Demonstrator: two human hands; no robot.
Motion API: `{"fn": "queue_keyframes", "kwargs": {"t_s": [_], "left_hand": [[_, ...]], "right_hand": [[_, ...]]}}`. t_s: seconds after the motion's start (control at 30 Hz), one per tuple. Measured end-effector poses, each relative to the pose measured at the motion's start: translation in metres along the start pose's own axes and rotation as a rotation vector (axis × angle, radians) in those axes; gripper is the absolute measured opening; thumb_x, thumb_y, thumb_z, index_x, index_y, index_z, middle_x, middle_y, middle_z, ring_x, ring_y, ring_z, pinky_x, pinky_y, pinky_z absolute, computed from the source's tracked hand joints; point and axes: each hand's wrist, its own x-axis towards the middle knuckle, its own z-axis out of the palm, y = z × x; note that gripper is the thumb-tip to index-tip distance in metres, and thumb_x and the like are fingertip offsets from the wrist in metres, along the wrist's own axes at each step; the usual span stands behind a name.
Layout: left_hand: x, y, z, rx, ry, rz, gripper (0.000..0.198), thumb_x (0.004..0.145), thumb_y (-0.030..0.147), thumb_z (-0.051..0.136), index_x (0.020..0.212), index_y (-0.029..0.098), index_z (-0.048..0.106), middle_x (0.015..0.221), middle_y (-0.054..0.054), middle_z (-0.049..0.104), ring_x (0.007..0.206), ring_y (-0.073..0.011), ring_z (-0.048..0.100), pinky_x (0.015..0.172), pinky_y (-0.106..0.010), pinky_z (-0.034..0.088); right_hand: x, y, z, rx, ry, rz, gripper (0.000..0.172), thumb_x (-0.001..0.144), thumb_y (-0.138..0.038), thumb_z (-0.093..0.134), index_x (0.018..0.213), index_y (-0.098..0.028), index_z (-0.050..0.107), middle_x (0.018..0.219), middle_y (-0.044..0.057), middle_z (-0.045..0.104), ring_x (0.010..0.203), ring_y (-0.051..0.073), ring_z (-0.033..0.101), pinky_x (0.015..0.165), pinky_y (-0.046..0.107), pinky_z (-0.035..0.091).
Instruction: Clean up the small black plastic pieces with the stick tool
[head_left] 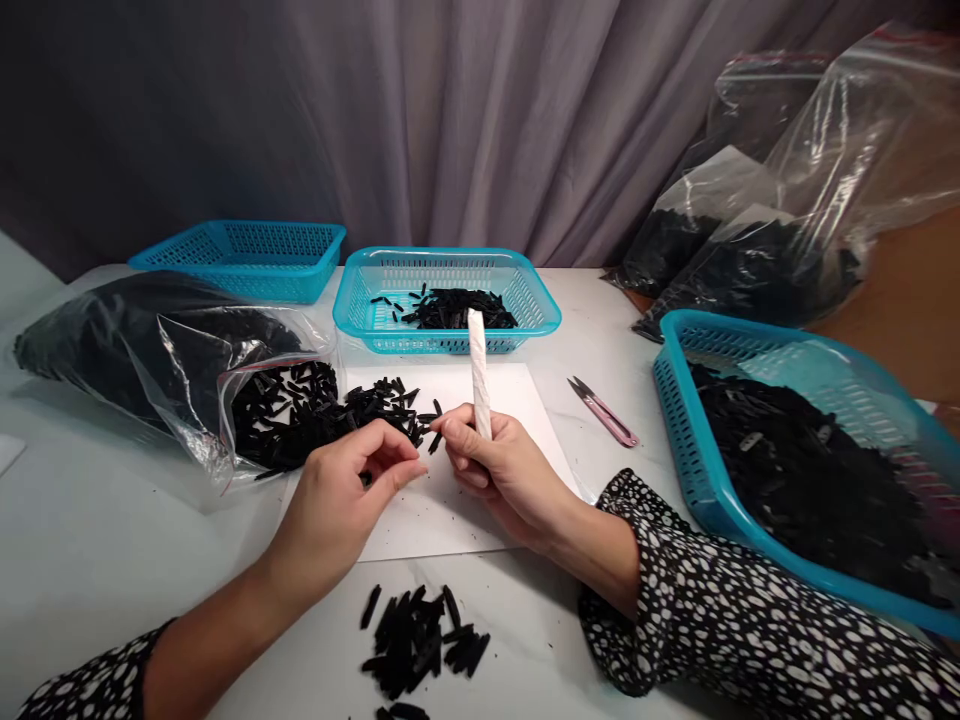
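My right hand (499, 465) is closed round a slim stick wrapped in white paper or tape (478, 370), which points up and away from me. A small black piece shows at this hand's fingertips; I cannot tell whether it is held or lies behind them. To the left, my left hand (352, 490) has thumb and forefinger pinched together, and anything between the tips is too small to make out. Both hands are over a white sheet (517, 395). Loose black strips (382, 405) are heaped beyond my left hand, and another pile of black strips (412, 640) lies nearer me.
A clear bag of black pieces (172, 340) spills open at left. Behind stand two blue baskets (551, 315) (300, 285); a larger blue basket (675, 420) of black material is at right. Pink thread snips (607, 415) lie nearby. Zip bags (757, 255) sit back right.
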Motion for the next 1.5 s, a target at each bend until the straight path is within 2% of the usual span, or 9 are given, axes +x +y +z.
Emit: {"fn": "queue_keyframes", "kwargs": {"t_s": [0.13, 0.4, 0.63, 0.93, 1.1, 1.2, 1.3, 1.4, 1.5], "left_hand": [[0.013, -0.016, -0.002, 0.444, 0.039, 0.316, 0.010, 0.089, 0.016, 0.062, 0.094, 0.019, 0.071, 0.088, -0.004, 0.062, 0.088, -0.0225, 0.061, 0.082, -0.038, 0.052], [0.022, -0.017, 0.004, 0.867, -0.056, 0.379, 0.012, 0.093, 0.015, 0.060, 0.090, 0.018, 0.070, 0.085, -0.005, 0.054, 0.080, -0.0238, 0.054, 0.070, -0.036, 0.046], [0.022, -0.022, 0.003, 0.880, -0.046, 0.533, 0.014, 0.093, 0.011, 0.057, 0.084, 0.018, 0.066, 0.085, -0.005, 0.060, 0.079, -0.0240, 0.051, 0.069, -0.036, 0.040], [0.019, -0.019, 0.000, 0.724, -0.175, 0.541, 0.017, 0.096, 0.007, 0.050, 0.087, 0.018, 0.059, 0.087, -0.003, 0.063, 0.086, -0.0217, 0.056, 0.076, -0.036, 0.043], [0.016, -0.018, 0.000, 0.716, -0.128, 0.559, 0.021, 0.094, 0.005, 0.046, 0.086, 0.018, 0.060, 0.082, -0.005, 0.063, 0.082, -0.0234, 0.056, 0.072, -0.038, 0.045], [0.017, -0.014, 0.002, 0.490, -0.039, 0.446, 0.019, 0.091, 0.007, 0.050, 0.090, 0.019, 0.064, 0.084, -0.004, 0.067, 0.077, -0.0208, 0.060, 0.069, -0.035, 0.049], [0.019, -0.008, 0.002, 0.050, 0.086, 0.133, 0.006, 0.084, 0.018, 0.066, 0.089, 0.021, 0.066, 0.083, -0.001, 0.071, 0.073, -0.0171, 0.066, 0.066, -0.030, 0.054], [0.020, -0.002, 0.003, -0.389, 0.154, -0.146, 0.024, 0.069, 0.025, 0.082, 0.085, 0.019, 0.066, 0.080, -0.001, 0.073, 0.080, -0.0176, 0.071, 0.074, -0.030, 0.060], [0.017, 0.004, 0.003, -0.619, 0.165, -0.288, 0.037, 0.058, 0.023, 0.089, 0.087, 0.016, 0.066, 0.077, 0.000, 0.072, 0.077, -0.0164, 0.071, 0.075, -0.031, 0.063]], "right_hand": [[0.004, -0.003, -0.003, 0.083, 0.097, -0.094, 0.035, 0.068, -0.038, 0.088, 0.084, -0.015, 0.069, 0.062, -0.006, 0.053, 0.043, 0.002, 0.030, 0.038, 0.020, 0.009], [0.005, -0.001, -0.003, 0.105, 0.066, -0.089, 0.032, 0.069, -0.037, 0.087, 0.085, -0.015, 0.069, 0.066, -0.004, 0.059, 0.042, 0.002, 0.030, 0.038, 0.020, 0.010], [0.005, 0.000, -0.001, 0.118, 0.025, -0.064, 0.035, 0.068, -0.039, 0.088, 0.085, -0.014, 0.070, 0.068, -0.003, 0.061, 0.042, 0.002, 0.029, 0.039, 0.021, 0.008], [0.002, -0.002, -0.001, 0.112, -0.047, -0.013, 0.035, 0.073, -0.045, 0.084, 0.081, -0.015, 0.066, 0.050, -0.010, 0.039, 0.044, 0.004, 0.020, 0.039, 0.020, 0.009], [0.002, -0.002, -0.003, 0.114, -0.091, 0.003, 0.032, 0.078, -0.044, 0.079, 0.082, -0.016, 0.064, 0.047, -0.010, 0.040, 0.043, 0.005, 0.018, 0.040, 0.019, 0.011], [0.002, -0.002, -0.003, 0.101, -0.110, -0.002, 0.029, 0.084, -0.043, 0.071, 0.080, -0.016, 0.062, 0.048, -0.008, 0.045, 0.041, 0.005, 0.022, 0.038, 0.019, 0.011], [0.003, -0.002, -0.002, 0.111, -0.100, -0.009, 0.027, 0.086, -0.040, 0.065, 0.075, -0.017, 0.059, 0.058, -0.003, 0.058, 0.040, 0.005, 0.030, 0.036, 0.019, 0.011], [0.003, -0.001, 0.000, 0.082, -0.069, -0.001, 0.032, 0.084, -0.042, 0.070, 0.072, -0.019, 0.053, 0.059, -0.005, 0.056, 0.040, 0.004, 0.029, 0.036, 0.019, 0.011], [0.002, 0.001, 0.001, 0.016, -0.044, 0.016, 0.038, 0.076, -0.045, 0.080, 0.074, -0.019, 0.051, 0.052, -0.010, 0.046, 0.040, 0.003, 0.023, 0.038, 0.018, 0.011]]}}
